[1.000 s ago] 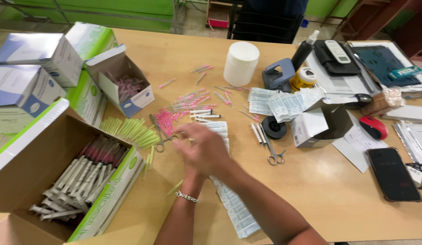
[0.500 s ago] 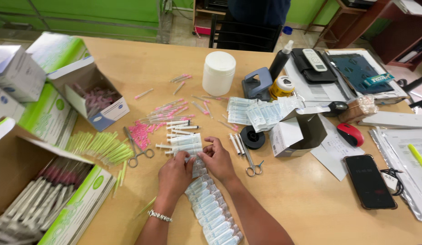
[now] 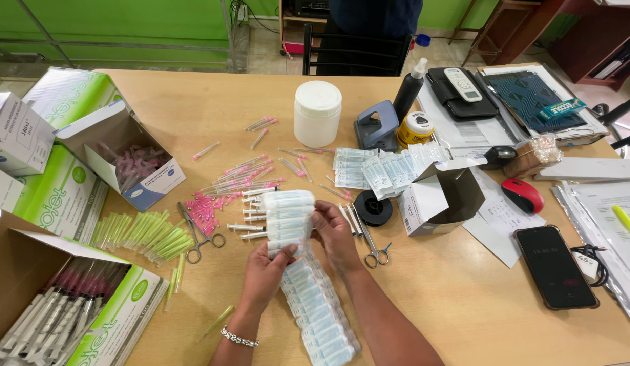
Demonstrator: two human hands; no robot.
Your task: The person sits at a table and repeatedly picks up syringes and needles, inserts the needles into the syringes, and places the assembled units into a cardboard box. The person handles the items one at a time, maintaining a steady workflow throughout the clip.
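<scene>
Crinkly blister-pack strip [image 3: 295,237], left hand [image 3: 264,274], right hand [image 3: 335,234] pinching

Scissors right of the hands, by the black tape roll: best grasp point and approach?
Take the scissors at the pivot, just above the two finger loops, coming straight down. They lie flat on the table, loops toward the person, blades pointing away beside the black roll, so the loop end is the freer side.

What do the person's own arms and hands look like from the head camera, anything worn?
Both forearms are bare, with no sleeves in view and no gloves. The left hand has a thin silver chain bracelet at the wrist. The right hand shows no ring, watch or band that I can make out. No cables or markings on either arm.
</scene>
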